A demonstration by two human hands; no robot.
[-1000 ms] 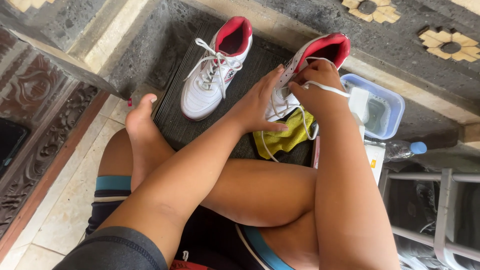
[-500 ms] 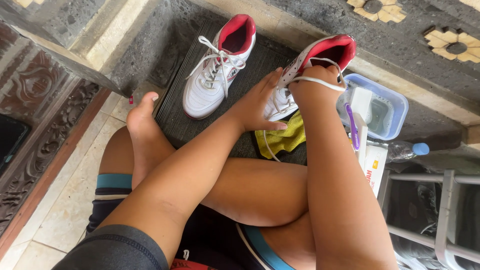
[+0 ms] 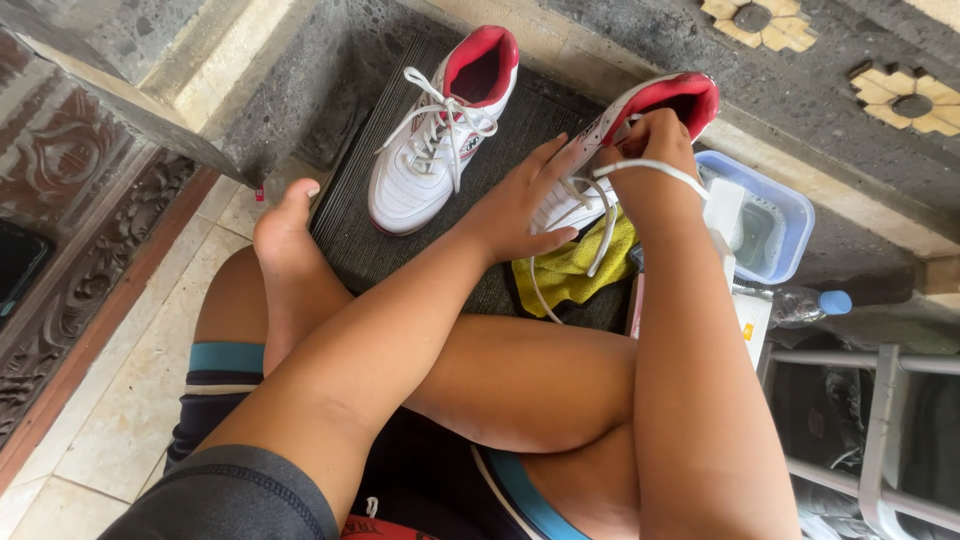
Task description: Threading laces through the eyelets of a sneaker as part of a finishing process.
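Your right hand (image 3: pixel 652 135), in the upper centre-right of the frame, has its fingers curled together at the collar of the white lace-up sports shoe with a red lining (image 3: pixel 640 130), pinching it near the tongue; a loose white shoelace (image 3: pixel 650 167) loops across that wrist and trails down over the cloth below. Your left hand (image 3: pixel 525 205) lies just left of it, fingers spread and flat against the side of the same shoe, steadying it without closing round anything. The shoe is tilted, toe down toward you, above a crumpled yellow cloth (image 3: pixel 570 270).

Left of the hands, upper centre, the matching second white shoe with red lining (image 3: pixel 435 150) stands upright on a dark ribbed rubber mat (image 3: pixel 350 215), its laces loosely tied. Your bare foot (image 3: pixel 290 250) rests at the mat's left edge.

Right of the held shoe sits a pale blue rectangular plastic tub (image 3: pixel 790 215) with water in it, a white block-shaped item leaning at its near edge. Below it, a white carton with a small yellow mark (image 3: pixel 750 320) stands beside a clear plastic bottle with a blue cap (image 3: pixel 805 305) lying on its side. A grey metal frame (image 3: pixel 880 420) fills the lower right.
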